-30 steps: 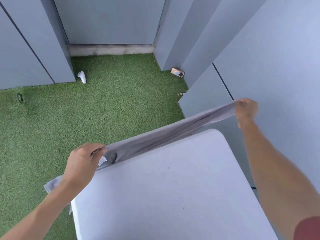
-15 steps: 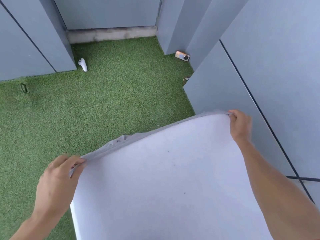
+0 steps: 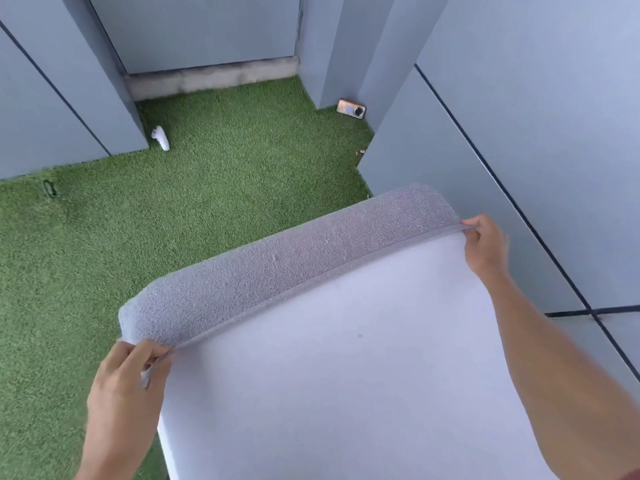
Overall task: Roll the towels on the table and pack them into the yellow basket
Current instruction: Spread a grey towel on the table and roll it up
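Left hand (image 3: 130, 382): fingers and thumb pinch the near-left corner of the grey terry-cloth towel (image 3: 287, 268), at the left edge of the white rectangular plastic table (image 3: 346, 393).
Towel position: draped over the table's far end, its hemmed near edge lying on the tabletop, its far part falling out of sight behind the rim.
Towel long axis: runs from lower left to upper right, hand to hand, across the table's width.
Right hand (image 3: 485, 247): fingertips pinch the towel's near-right corner, close to the grey wall panel (image 3: 536, 133).
Floor: green artificial grass (image 3: 173, 209) with a small white object (image 3: 161, 138) lying on it.
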The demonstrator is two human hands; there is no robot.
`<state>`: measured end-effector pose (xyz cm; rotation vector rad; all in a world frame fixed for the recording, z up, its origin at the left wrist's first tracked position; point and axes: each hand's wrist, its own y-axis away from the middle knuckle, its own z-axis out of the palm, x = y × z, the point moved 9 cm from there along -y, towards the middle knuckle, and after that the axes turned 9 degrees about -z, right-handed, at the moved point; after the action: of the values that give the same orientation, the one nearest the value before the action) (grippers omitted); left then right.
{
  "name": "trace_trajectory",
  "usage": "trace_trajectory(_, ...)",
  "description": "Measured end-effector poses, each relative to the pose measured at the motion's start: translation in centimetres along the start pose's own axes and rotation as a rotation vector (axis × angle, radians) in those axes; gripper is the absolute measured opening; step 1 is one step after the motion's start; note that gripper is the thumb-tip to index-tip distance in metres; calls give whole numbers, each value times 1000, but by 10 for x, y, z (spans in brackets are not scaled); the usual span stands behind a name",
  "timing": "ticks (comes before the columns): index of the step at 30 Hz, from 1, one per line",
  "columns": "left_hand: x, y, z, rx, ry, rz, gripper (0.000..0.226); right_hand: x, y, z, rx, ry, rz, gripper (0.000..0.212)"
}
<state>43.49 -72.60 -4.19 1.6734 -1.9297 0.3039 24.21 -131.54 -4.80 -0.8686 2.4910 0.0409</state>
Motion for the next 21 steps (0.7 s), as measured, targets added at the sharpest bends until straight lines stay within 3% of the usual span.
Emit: trace_trajectory(21,-51,242,39,83,119,14,32,141,200,-97,28,-7,144,23)
